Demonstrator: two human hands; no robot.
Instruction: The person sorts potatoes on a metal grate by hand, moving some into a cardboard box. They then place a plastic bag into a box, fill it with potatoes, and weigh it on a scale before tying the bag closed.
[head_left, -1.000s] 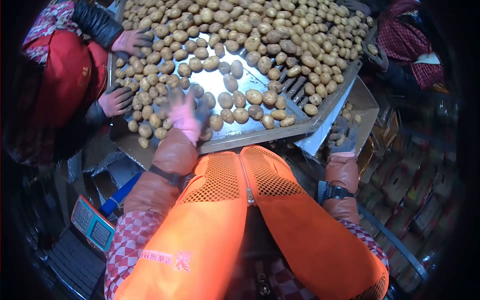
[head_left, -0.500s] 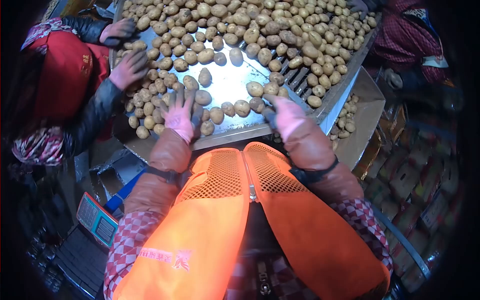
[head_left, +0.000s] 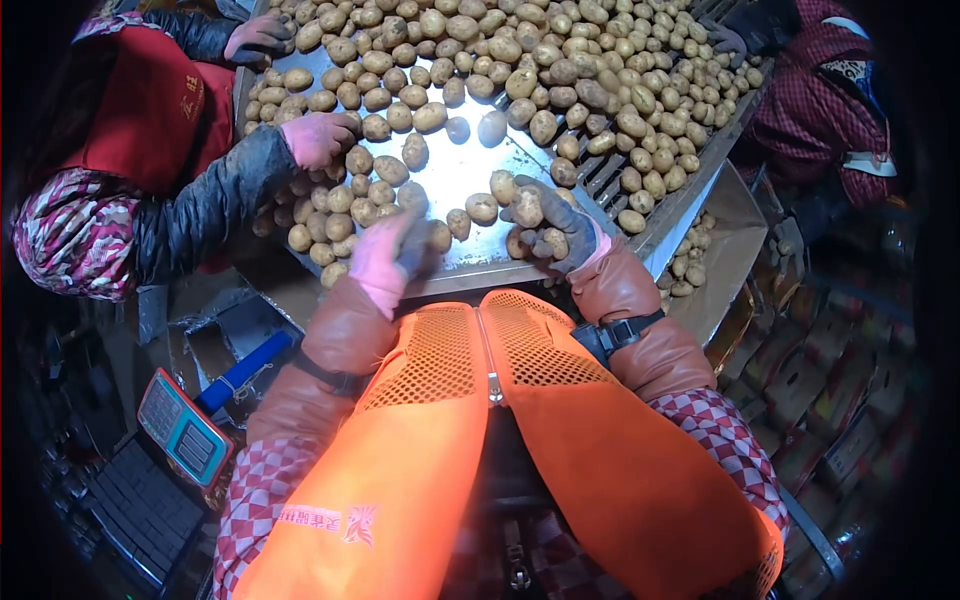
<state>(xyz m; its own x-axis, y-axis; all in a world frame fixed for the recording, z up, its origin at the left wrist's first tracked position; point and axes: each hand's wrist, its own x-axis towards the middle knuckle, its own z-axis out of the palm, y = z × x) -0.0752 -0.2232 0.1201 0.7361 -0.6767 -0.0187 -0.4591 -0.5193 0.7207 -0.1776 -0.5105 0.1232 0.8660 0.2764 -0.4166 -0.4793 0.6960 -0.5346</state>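
Observation:
Potatoes (head_left: 560,50) lie in a thick layer over the back of a metal table (head_left: 470,165) and more thinly near its front edge. My right hand (head_left: 565,235), in a grey and pink glove, has its fingers curled round a potato (head_left: 526,207) at the front of the table. Another potato shows under its fingers. My left hand (head_left: 390,250), gloved alike, is blurred by motion at the front edge, beside several potatoes. What its fingers hold, if anything, cannot be made out.
At the left a co-worker in red (head_left: 150,110) has both gloved hands at the potatoes. Another person (head_left: 815,110) stands at the right. Slats (head_left: 605,180) show right of the sheet. A box with potatoes (head_left: 715,265) is lower right, a scale (head_left: 185,430) lower left.
My left hand has moved right and its fingers are no longer spread on the table. My right hand has turned and closed round a potato. The left co-worker's nearer hand has moved right.

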